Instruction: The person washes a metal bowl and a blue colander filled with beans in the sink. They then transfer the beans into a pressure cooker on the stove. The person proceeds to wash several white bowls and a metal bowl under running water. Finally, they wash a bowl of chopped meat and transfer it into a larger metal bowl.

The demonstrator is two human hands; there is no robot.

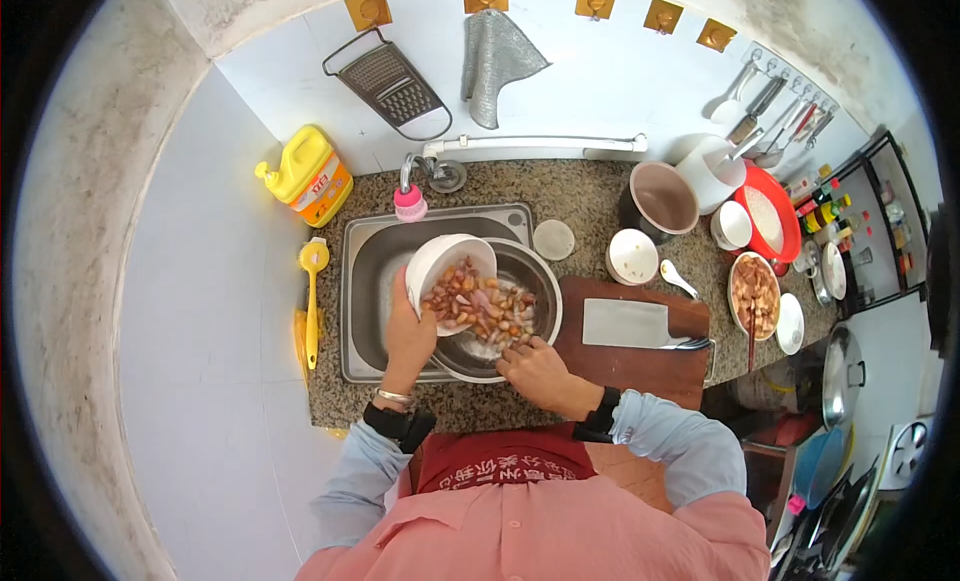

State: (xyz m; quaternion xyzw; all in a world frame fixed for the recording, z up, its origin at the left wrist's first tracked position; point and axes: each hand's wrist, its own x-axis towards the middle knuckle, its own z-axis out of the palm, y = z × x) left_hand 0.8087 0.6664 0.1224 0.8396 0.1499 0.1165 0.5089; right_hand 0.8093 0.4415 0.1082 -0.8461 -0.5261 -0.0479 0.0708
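My left hand (pixel 409 327) grips a white bowl (pixel 442 252) by its left side. The bowl tilts to the right over a round metal basin (pixel 553 296), which rests across the right part of the sink. Small reddish-brown and pale pieces, apparently shallots (pixel 480 300), run from the bowl's mouth into the basin. My right hand (pixel 534 369) is at the basin's near rim, fingers curled beside the pieces. Whether those fingers hold the rim or some pieces is hidden.
A cleaver (pixel 626 323) lies on a wooden cutting board (pixel 600 371) to the right. Beyond it are a small white bowl (pixel 632 257), a white spoon (pixel 679 279) and a bowl of cut meat (pixel 754 292) with chopsticks. The faucet (pixel 409 198) overhangs the steel sink (pixel 364 296).
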